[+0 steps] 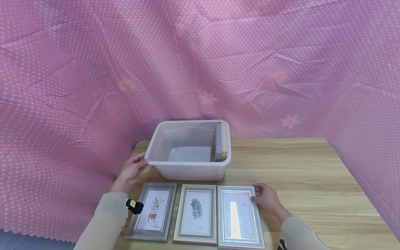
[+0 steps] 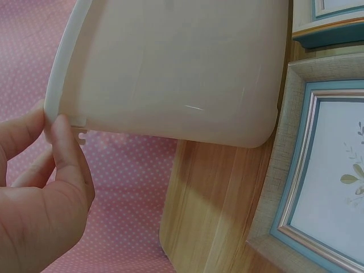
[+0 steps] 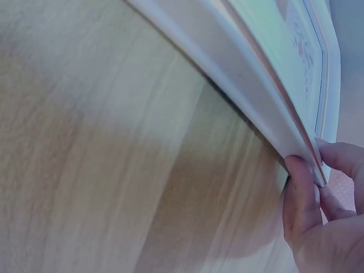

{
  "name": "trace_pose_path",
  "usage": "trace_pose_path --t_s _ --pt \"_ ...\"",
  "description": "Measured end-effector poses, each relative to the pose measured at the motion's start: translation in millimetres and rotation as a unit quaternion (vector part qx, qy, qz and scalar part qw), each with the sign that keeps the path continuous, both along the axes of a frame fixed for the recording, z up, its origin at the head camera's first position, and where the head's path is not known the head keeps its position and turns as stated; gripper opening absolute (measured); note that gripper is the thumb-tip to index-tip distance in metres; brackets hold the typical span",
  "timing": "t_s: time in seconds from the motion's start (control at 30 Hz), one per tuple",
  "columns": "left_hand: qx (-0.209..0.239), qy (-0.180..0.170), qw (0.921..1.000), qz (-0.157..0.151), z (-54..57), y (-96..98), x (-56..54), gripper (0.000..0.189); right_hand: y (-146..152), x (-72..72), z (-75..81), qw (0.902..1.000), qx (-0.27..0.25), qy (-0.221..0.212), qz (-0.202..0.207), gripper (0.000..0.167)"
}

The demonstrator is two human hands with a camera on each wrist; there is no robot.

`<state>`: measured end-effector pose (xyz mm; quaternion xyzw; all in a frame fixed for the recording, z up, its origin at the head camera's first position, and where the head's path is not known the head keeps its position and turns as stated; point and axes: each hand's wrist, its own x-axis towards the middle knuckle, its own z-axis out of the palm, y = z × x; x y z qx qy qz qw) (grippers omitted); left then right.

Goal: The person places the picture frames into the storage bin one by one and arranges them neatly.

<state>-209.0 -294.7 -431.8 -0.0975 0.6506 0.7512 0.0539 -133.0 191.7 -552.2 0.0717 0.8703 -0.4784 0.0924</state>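
A pale plastic bin [image 1: 190, 171] stands at the back left of the wooden table. My left hand [image 1: 132, 171] pinches the rim at its front left corner; the left wrist view shows thumb and fingers on either side of that rim [image 2: 61, 62]. Upright against the bin's right inner wall is a grey picture frame [image 1: 218, 141], with a light wood-coloured one [image 1: 224, 140] beside it. My right hand [image 1: 268, 198] grips the upper right corner of a white picture frame [image 1: 240, 217] lying at the front. In the right wrist view its fingers hold the frame's edge [image 3: 244, 74].
Left of the white frame lie a cream picture frame [image 1: 195, 213] with a green leaf print and a grey-brown one [image 1: 153, 211] with a potted-plant print. A pink dotted cloth [image 1: 200, 62] hangs behind the wooden table [image 1: 312, 180].
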Motion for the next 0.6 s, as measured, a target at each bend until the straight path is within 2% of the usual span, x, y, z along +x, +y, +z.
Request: trace_pose_path --t_s 0.23,0.47,0.6 --pt "-0.005 -0.002 1.0000 0.002 -1.1 -0.2 0.1 0.057 2.4 1.0 8.8 0.9999 -0.008 0.001 0.007 0.050" --pt "-0.024 -0.010 0.9997 0.003 -0.2 -1.3 0.9 0.056 12.2 -5.3 17.4 0.9969 -0.077 0.000 0.018 0.055" --pt "-0.025 -0.009 0.9996 0.001 0.6 -2.1 1.9 0.055 20.5 -11.1 27.1 0.9939 -0.103 0.003 0.038 0.060"
